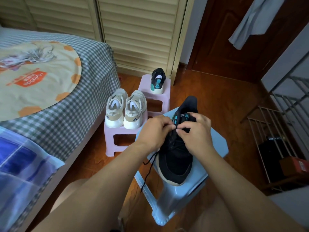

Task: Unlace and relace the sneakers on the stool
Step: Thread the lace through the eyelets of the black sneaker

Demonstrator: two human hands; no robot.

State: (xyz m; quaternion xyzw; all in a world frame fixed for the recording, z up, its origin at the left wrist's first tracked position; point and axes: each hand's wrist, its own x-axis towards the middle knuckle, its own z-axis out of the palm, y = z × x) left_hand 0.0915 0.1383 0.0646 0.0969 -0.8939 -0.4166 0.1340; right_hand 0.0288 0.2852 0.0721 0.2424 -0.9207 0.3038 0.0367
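A pair of cream sneakers [125, 110] sits on a pink stool [117, 139]. Right of it, the left hand [154, 131] and right hand [194, 133] both pinch the black lace [149, 171] over a black sneaker [175, 158] standing on the pale blue stool [215, 141], toe toward the person.

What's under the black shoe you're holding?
A light blue stool sits under the black shoe. A loose lace hangs over its edge. The seat right beneath the shoe is hidden.
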